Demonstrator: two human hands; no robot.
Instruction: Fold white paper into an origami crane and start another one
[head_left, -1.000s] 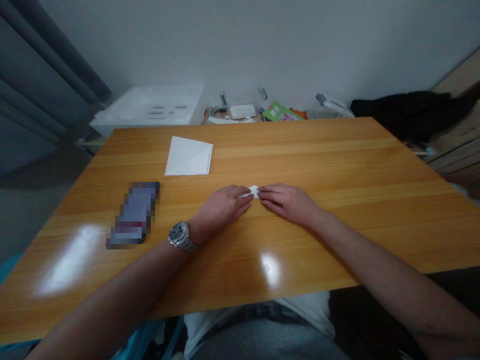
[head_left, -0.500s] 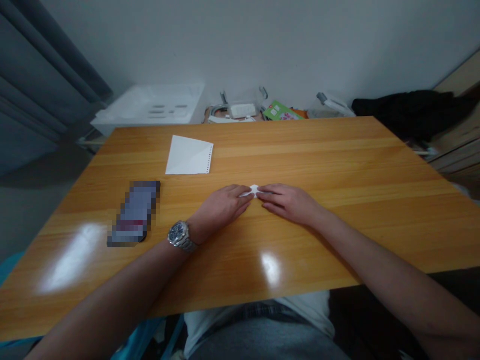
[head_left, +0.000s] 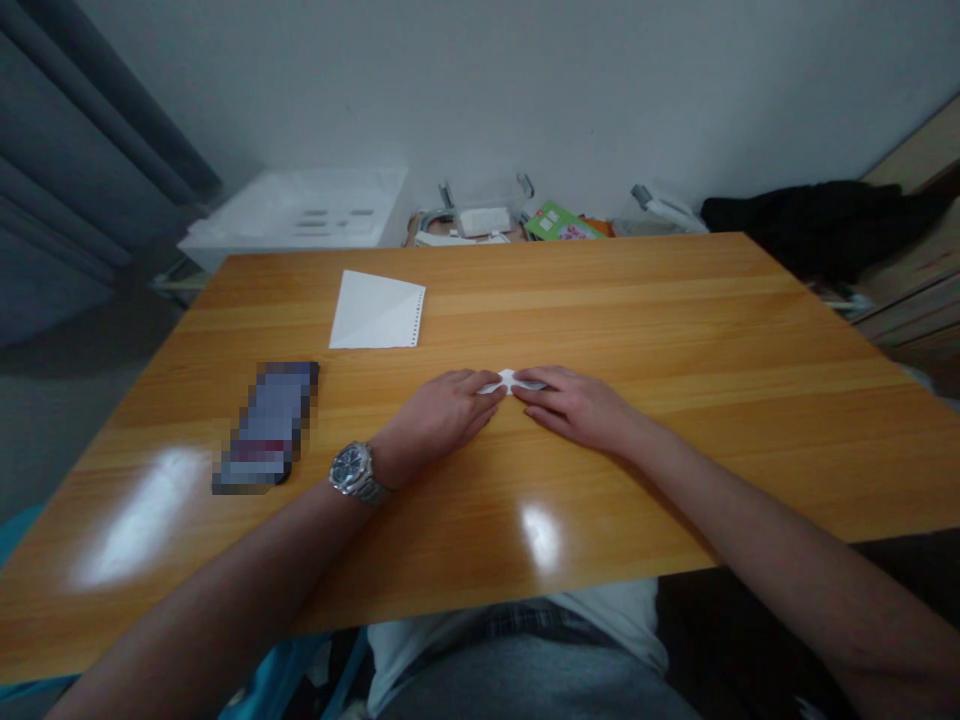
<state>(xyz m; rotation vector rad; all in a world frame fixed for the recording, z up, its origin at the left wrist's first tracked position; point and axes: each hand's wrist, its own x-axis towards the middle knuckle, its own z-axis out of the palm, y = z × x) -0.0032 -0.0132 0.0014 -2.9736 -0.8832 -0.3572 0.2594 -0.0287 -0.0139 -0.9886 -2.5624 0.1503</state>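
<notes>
Between my two hands, on the wooden table point(head_left: 637, 300), lies a small folded piece of white paper point(head_left: 508, 381), partly covered by my fingers. My left hand point(head_left: 444, 412), with a metal watch point(head_left: 352, 470) at its wrist, grips the paper's left end, the thumb on the near side. From the right, my right hand point(head_left: 574, 402) has its fingers closed on the other end. The fingertips of both hands almost meet at the paper's middle. What lies beneath the fingers is hidden.
A white sheet with a perforated edge point(head_left: 377, 312) lies farther back, left of my hands. A phone with a blurred-out screen point(head_left: 268, 425) rests at the left. Behind the table stand a white plastic bin point(head_left: 300, 215) and a green booklet point(head_left: 559, 222), against the wall.
My right fingers have lifted slightly, baring more of the paper's right end. Both hands otherwise stay at the same place; the view has shifted a little.
</notes>
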